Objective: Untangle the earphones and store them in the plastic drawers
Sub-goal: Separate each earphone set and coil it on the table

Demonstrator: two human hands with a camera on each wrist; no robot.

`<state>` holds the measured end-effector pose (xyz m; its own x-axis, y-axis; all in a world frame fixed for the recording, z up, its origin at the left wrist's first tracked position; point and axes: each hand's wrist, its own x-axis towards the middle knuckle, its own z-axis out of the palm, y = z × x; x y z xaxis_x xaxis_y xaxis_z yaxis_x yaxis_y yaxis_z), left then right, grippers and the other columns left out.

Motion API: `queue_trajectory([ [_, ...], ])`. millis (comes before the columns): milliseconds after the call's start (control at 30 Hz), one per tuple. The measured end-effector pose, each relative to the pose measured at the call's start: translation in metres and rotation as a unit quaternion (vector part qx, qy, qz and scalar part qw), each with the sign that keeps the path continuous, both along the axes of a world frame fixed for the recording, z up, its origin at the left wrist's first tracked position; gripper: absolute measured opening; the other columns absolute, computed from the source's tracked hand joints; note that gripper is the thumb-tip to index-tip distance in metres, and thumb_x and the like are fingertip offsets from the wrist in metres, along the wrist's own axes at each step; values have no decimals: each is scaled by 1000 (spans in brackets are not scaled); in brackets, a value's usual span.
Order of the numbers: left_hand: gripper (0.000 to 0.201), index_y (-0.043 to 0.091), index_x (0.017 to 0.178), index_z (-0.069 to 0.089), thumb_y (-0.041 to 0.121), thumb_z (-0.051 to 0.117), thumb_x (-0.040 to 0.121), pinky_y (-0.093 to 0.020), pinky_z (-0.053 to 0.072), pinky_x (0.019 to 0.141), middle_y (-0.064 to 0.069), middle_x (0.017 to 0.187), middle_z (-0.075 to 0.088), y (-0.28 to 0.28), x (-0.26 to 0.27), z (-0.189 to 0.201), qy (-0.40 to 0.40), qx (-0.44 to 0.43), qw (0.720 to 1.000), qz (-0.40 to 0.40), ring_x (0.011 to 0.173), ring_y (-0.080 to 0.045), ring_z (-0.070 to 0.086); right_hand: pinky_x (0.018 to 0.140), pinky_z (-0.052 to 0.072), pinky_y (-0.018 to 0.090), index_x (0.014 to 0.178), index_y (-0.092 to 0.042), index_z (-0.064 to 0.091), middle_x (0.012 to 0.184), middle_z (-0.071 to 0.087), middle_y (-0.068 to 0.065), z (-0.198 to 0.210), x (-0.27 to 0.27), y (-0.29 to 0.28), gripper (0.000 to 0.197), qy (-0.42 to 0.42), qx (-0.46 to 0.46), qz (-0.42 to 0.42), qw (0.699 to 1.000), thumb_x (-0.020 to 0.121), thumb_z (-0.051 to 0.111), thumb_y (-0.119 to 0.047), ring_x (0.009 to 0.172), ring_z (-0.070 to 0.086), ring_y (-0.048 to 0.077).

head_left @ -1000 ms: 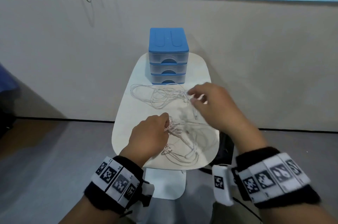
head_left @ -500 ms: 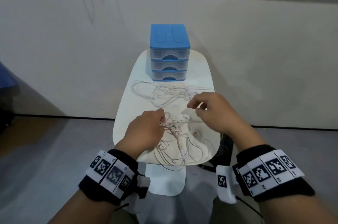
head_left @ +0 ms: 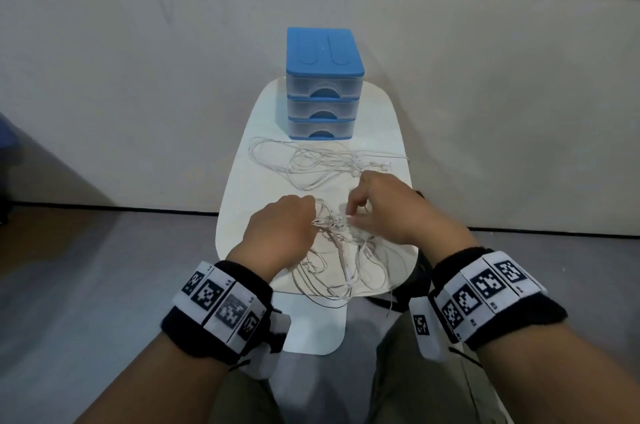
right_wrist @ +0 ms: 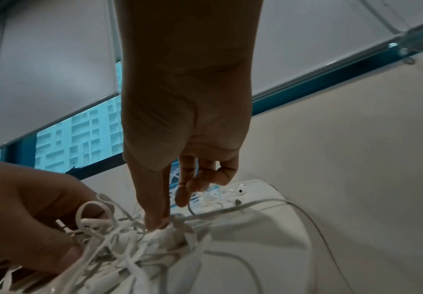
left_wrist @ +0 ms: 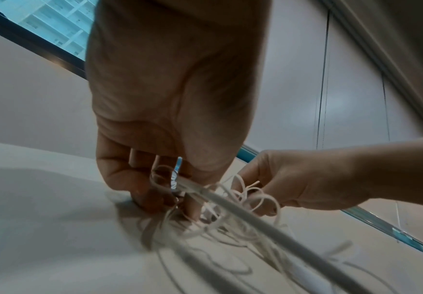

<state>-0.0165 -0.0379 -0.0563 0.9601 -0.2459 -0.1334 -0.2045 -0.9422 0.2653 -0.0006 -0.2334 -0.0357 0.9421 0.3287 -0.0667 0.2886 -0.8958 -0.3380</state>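
Pinching white loops, the left hand point(head_left: 280, 233) is curled round part of the tangled earphones point(head_left: 341, 250) near the front edge of the tabletop point(head_left: 242, 188). The knot is picked at by the thumb and first finger of the right hand point(head_left: 384, 205), with the other fingers bent and holding nothing. A looser bunch of wire point(head_left: 311, 160) is spread across the middle of the tabletop, just in front of the plastic drawers point(head_left: 323, 111) at the back edge. All three drawers look closed. If the wires are pulled too hard, the knot could be made tighter. Some loops already hang over the front edge, so the bunch could be dragged off
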Motion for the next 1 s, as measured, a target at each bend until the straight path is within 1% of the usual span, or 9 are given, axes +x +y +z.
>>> queue_trajectory([
  [100, 12, 19, 105, 49, 32, 50, 104, -37, 45, 76, -3, 107, 58, 5, 1, 0, 18, -32, 999, -3, 99, -29, 59, 73, 39, 30, 91, -18, 71, 97, 46, -5, -1, 0, 5, 1, 2, -27, 15, 1000, 91, 70, -17, 93, 52, 18],
  [200, 10, 20, 96, 51, 27, 56, 102, -39, 45, 72, 0, 93, 67, 15, 2, 11, 57, -245, 967, 30, 88, -31, 62, 69, 35, 23, 81, -22, 65, 89, 52, -8, 9, -3, 10, 13, -28, 88, -1, 996, 88, 74, -16, 78, 50, 3],
  [267, 4, 19, 99, 57, 22, 58, 102, -43, 53, 79, -2, 90, 77, 18, 0, 26, 85, -411, 906, 54, 86, -33, 69, 67, 38, 15, 77, -23, 65, 86, 58, -10, 25, -7, 17, 17, -56, 182, -20, 981, 86, 77, -15, 71, 52, 0],
  [333, 1, 16, 103, 59, 16, 59, 102, -43, 54, 84, -9, 91, 79, 19, -2, 44, 104, -541, 832, 70, 80, -27, 71, 66, 43, 20, 77, -21, 66, 87, 63, -9, 47, -10, 23, 16, -66, 260, -51, 962, 85, 78, -15, 68, 52, 8],
  [433, 9, 13, 99, 57, 11, 53, 106, -42, 56, 81, -10, 76, 68, 22, 1, 71, 136, -671, 725, 76, 70, -24, 64, 57, 41, 16, 79, -14, 67, 92, 64, -7, 75, -15, 23, 12, -94, 312, -91, 941, 85, 78, -15, 68, 53, 11],
  [467, 11, 13, 97, 56, 10, 52, 107, -42, 58, 79, -7, 71, 63, 24, 3, 78, 136, -680, 717, 67, 65, -21, 60, 57, 40, 14, 79, -13, 66, 92, 63, -7, 80, -15, 22, 13, -108, 311, -102, 939, 85, 77, -15, 65, 52, 9],
  [667, 7, 19, 100, 59, 24, 58, 105, -29, 41, 50, -2, 72, 53, 28, 4, 104, 45, -533, 845, -2, 55, -16, 41, 61, 33, 27, 68, -20, 53, 67, 50, -14, 103, -19, 20, 22, -153, 392, -182, 889, 86, 64, -14, 63, 43, 7],
  [867, 12, 27, 94, 56, 35, 58, 104, -30, 38, 52, 8, 67, 61, 35, 1, 95, -5, -372, 928, -22, 53, -15, 47, 66, 35, 8, 75, -22, 54, 97, 51, -4, 129, -33, 16, 19, -274, 343, -188, 879, 88, 64, -14, 75, 47, -1],
  [1000, 8, 27, 100, 55, 34, 58, 103, -31, 40, 59, 6, 78, 65, 42, -2, 84, -25, -276, 961, -8, 63, -14, 55, 69, 32, 8, 83, -16, 58, 105, 48, -2, 131, -37, 5, 8, -309, 301, -221, 875, 89, 62, -13, 95, 51, 15],
])
